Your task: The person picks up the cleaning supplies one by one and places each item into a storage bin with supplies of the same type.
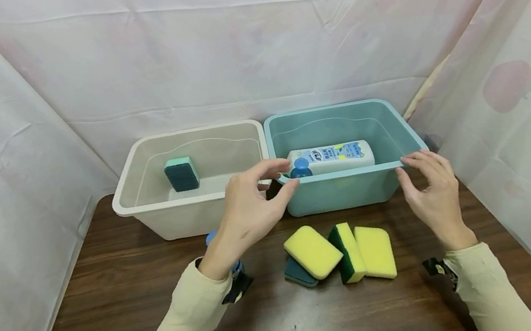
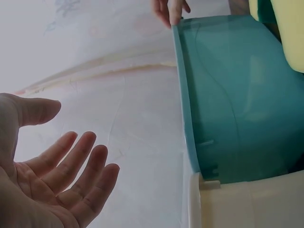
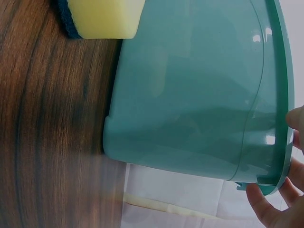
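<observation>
My left hand (image 1: 255,199) hovers over the near left corner of the blue bin (image 1: 344,193), thumb and fingers spread apart with nothing between them. Inside that bin a white bottle (image 1: 340,157) with a blue cap lies on its side, its cap end close to my left fingertips. My right hand (image 1: 433,190) grips the bin's near right corner, thumb at the front of the rim. In the right wrist view, its fingers (image 3: 259,202) curl round the corner under the rim.
Left of the blue bin stands a beige bin (image 1: 190,219) with a green sponge (image 1: 183,174) inside. Several yellow sponges (image 1: 313,252) with dark green scouring sides lie on the wooden table (image 1: 293,330) in front. A blue-capped object (image 1: 211,237) is mostly hidden behind my left wrist.
</observation>
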Available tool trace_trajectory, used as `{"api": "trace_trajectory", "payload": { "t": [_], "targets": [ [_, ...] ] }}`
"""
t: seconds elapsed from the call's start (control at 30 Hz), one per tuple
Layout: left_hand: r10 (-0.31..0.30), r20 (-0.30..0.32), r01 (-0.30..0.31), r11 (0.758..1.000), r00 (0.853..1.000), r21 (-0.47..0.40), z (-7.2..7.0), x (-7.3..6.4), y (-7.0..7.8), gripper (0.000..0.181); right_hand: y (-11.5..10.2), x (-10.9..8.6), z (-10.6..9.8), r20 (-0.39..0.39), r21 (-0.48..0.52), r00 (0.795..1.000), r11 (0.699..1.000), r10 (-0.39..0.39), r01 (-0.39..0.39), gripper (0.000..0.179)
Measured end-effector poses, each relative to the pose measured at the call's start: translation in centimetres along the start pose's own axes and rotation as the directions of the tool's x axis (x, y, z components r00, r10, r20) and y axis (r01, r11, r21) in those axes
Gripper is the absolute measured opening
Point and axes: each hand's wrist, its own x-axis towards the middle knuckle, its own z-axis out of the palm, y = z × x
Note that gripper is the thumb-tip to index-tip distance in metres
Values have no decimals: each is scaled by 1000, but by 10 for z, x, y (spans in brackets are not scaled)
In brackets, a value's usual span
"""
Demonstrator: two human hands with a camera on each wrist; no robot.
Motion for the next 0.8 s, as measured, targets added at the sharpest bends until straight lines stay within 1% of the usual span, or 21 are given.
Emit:
{"api": "trace_trajectory", "payload": {
  "t": [0.1,0.3,0.43,0.57,0.67,0.8],
  "targets": [
    [9,0,-9,1000,1000,11,-1,-4,-1,32,0,0,0,-2,-1,1000,1000,2,-2,25],
    [3,4,-3,999,1000,36,-1,-15,-7,31,1,0,1,-2,2,1000,1000,2,-2,25],
    [14,-22,-13,999,1000,38,-1,-21,-15,29,1,0,1,0,-2,1000,1000,-1,1,25],
    [25,-39,-22,997,999,69,-3,-25,-23,28,0,0,-1,-3,-4,1000,1000,3,-3,25],
    [19,-44,-15,995,999,101,-6,-29,-28,27,0,0,-1,2,-6,1000,1000,4,-4,25],
    [-1,-45,6,993,999,119,-9,-35,-33,28,0,0,-2,14,-14,1000,1000,3,-3,25]
  ]
}}
